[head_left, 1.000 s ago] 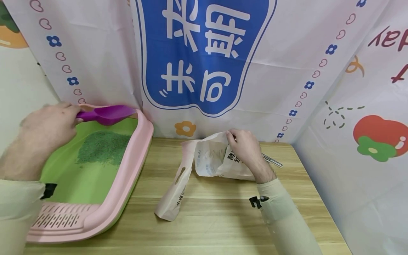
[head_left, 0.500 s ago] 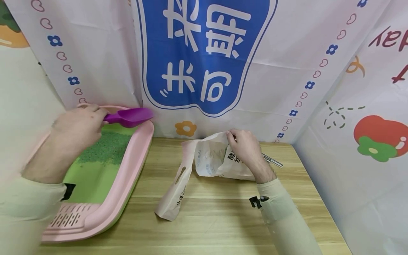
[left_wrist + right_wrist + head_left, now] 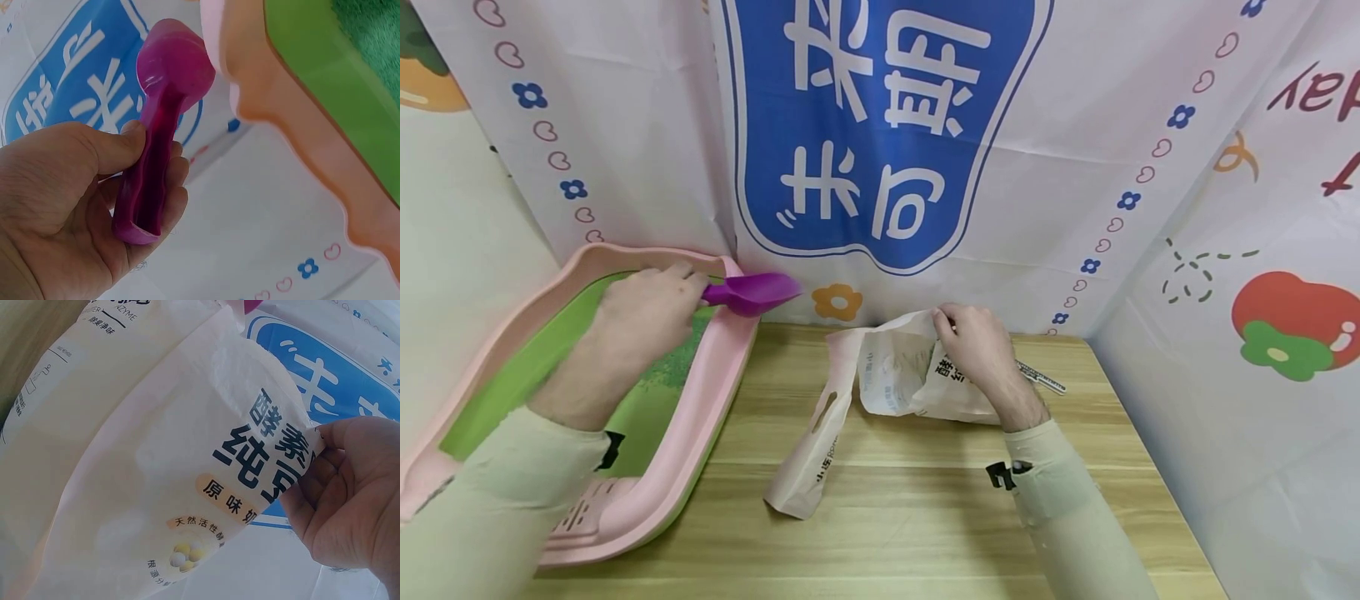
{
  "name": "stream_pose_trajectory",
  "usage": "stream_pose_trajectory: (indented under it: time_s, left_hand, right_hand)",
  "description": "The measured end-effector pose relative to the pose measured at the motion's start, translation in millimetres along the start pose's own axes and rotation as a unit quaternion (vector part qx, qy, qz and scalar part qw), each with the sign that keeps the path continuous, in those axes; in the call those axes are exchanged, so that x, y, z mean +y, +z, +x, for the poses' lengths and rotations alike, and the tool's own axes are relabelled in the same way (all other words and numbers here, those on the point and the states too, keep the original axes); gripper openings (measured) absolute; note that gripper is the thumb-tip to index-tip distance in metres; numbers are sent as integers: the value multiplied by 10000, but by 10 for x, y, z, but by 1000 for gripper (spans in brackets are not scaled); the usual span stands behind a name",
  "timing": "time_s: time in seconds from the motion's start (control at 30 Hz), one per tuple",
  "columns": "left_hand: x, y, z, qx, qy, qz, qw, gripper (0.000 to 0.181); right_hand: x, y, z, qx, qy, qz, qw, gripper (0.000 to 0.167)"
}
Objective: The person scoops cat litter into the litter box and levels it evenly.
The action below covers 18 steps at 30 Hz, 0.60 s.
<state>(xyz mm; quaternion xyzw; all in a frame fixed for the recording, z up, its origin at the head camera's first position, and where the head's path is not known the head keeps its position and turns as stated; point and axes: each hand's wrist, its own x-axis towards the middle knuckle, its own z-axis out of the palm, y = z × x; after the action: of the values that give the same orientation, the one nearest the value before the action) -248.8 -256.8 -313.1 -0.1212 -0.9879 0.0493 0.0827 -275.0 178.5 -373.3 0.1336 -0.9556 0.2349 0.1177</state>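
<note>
In the head view, a purple scoop (image 3: 760,293) is held by its handle in my left hand (image 3: 643,321), its bowl over the right back corner of the pink-rimmed litter box (image 3: 730,371). The left wrist view shows thumb and fingers wrapped round the hollow scoop handle (image 3: 150,169). Green litter (image 3: 673,367) lies in the box, partly hidden by my left arm. Pinched by its top edge in my right hand (image 3: 976,346) is a white printed bag (image 3: 895,379), its mouth gaping toward the left. The right wrist view shows the bag's printed side (image 3: 187,456).
The bag's torn strip with a handle slot (image 3: 808,467) hangs down across the wooden table (image 3: 880,517). A ruler-like marked strip (image 3: 1041,377) lies behind my right wrist. A printed cloth wall (image 3: 1037,192) rises along the table's back, with another side wall (image 3: 1247,433) at right.
My left hand has carried the scoop rightward, from above the litter box to past its right back corner, toward the bag. My right hand and the bag have stayed put.
</note>
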Motion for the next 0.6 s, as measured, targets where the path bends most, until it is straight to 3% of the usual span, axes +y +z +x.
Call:
stream_pose_trajectory:
  time_s: [0.33,0.6]
  left_hand:
    - [305,151,103,154,297,0,9994,21]
    - [545,274,182,232,364,-209,9989,26]
  right_hand:
    - [8,4,-2,8,-8,4,10000,39]
    - [9,3,-10,13,-17,10,10000,40]
